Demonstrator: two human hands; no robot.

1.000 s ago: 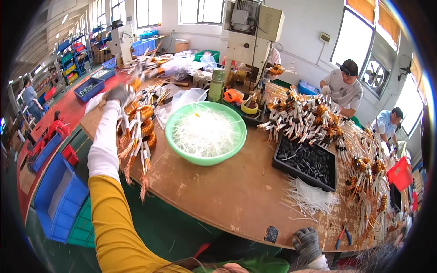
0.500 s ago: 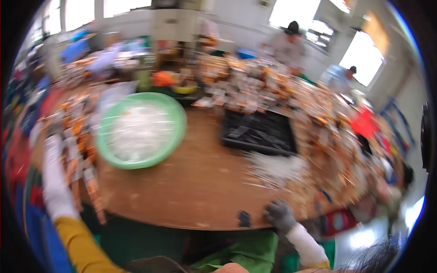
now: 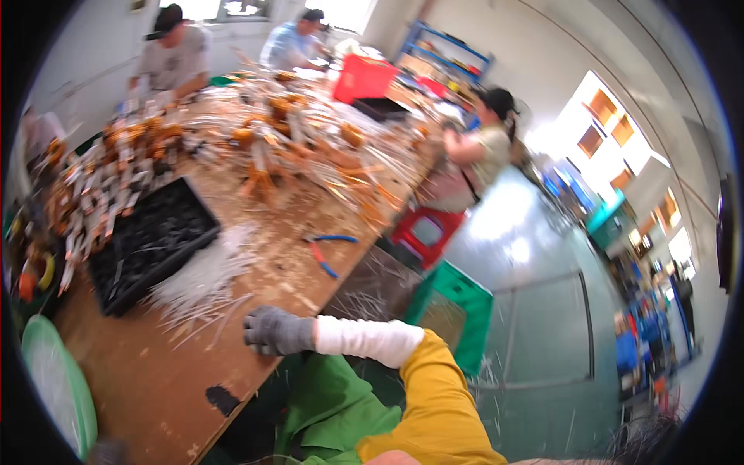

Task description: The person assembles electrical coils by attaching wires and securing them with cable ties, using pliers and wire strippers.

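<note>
View has swung right; thin white strips [image 3: 203,280] lie fanned.

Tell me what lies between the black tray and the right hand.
Loose thin white strips lie beside the black tray, then a narrow bare patch of tabletop before the gloved right hand. The head view shows this.

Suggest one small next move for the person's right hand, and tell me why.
Perhaps the right hand in its grey glove should move slightly toward the loose pile of thin white strands. It sits at the edge of the worn brown wooden table with no object visible in it, and those strands lie close by, on its left.
</note>
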